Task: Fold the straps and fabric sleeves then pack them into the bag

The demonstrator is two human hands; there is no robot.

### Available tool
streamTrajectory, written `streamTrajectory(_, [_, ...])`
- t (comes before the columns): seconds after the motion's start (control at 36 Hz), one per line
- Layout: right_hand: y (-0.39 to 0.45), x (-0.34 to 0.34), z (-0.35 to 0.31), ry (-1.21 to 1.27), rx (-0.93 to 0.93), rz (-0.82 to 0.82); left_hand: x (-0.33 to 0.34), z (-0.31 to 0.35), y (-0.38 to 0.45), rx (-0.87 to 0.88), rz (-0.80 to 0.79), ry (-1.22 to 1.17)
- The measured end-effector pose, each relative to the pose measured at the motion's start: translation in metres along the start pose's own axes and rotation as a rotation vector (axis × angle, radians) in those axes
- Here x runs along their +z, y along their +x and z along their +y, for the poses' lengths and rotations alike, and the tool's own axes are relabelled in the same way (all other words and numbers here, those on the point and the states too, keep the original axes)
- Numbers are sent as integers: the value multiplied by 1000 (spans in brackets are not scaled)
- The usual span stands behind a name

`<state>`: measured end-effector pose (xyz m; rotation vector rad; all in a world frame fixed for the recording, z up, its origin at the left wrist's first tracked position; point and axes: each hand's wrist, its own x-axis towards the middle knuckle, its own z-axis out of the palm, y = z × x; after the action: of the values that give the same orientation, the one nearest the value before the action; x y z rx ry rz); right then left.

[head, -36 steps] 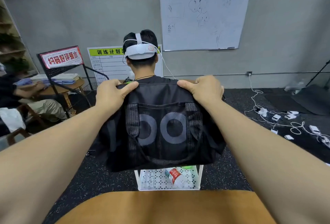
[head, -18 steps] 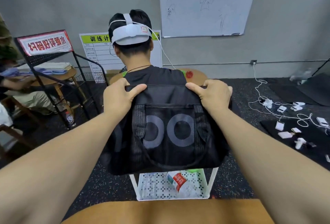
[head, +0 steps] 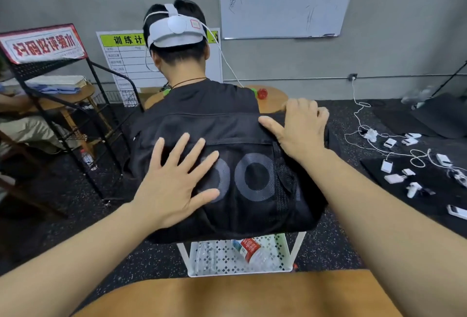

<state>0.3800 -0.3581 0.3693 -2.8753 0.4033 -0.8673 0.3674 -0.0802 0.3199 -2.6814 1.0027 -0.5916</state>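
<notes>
A black mesh bag with two grey rings printed on its front hangs in the air ahead of me, above a white rack. My right hand grips the bag's top right edge, thumb on the front. My left hand lies flat against the bag's front left side with its fingers spread, holding nothing. The bag's dark straps run down its front on the right. No loose straps or fabric sleeves show.
A white perforated rack with a plastic bottle stands under the bag. A wooden table edge is nearest me. A person wearing a headset sits with their back to me behind the bag. Chargers and cables lie on the floor at right; a black wire stand at left.
My left hand has let go of the bag's top left edge and now presses open against its front. The bag has come lower and closer, and my view has tilted down.
</notes>
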Motion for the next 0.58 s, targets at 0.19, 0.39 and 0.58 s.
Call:
streamTrajectory(0.19, [-96,16,-15,-125,-379,-146,10,5,8,-101,-91,-4])
streamTrajectory(0.39, [-87,29,-5,-247,-246,-335,24,3,17,-162,-139,-39])
streamTrajectory(0.58, [-88,27,-7,-265,-215,-512,19,4,26,-132,-334,-22])
